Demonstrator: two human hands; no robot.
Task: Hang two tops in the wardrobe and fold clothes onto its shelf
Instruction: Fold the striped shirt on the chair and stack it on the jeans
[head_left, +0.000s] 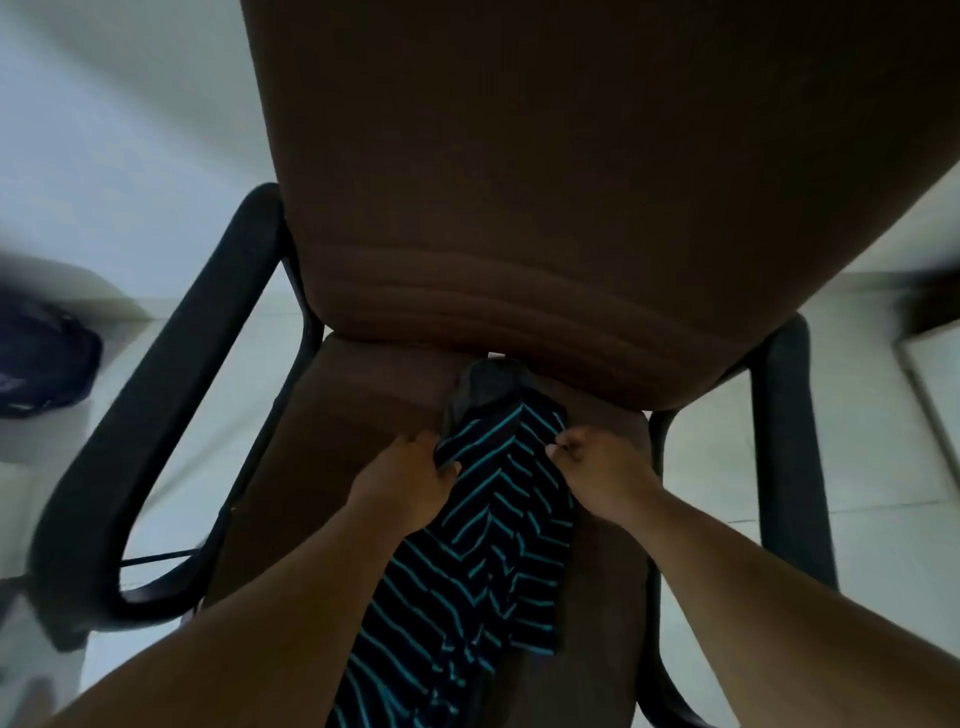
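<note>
Both hands were clamped on one garment. The left hand (410, 470) pinched the upper left edge of a dark top with thin teal stripes (488, 551), its fingers curled round the cloth, and the right hand (597, 467) pinched the upper right edge in the same way. The two hands were apart, with the top edge of the garment stretched between them.

The striped top lay along the seat of a brown upholstered office chair (519, 182), and its lower part ran toward the person and out of the bottom of the view. Just behind its top edge, a dark grey piece of cloth (488, 384) was pushed against the foot of the backrest, touching the striped top. The black armrests (171, 405) stood on both sides, over a pale tiled floor (883, 415). At the far left a dark blue bundle (41, 358) was seen, too blurred to name. The wardrobe was not in view.

I judge that the person was about to lift the top. The risks seem small: the grey cloth could be dragged off the seat with it, because the two touch, or the long lower part could catch on an armrest or sweep the floor.
</note>
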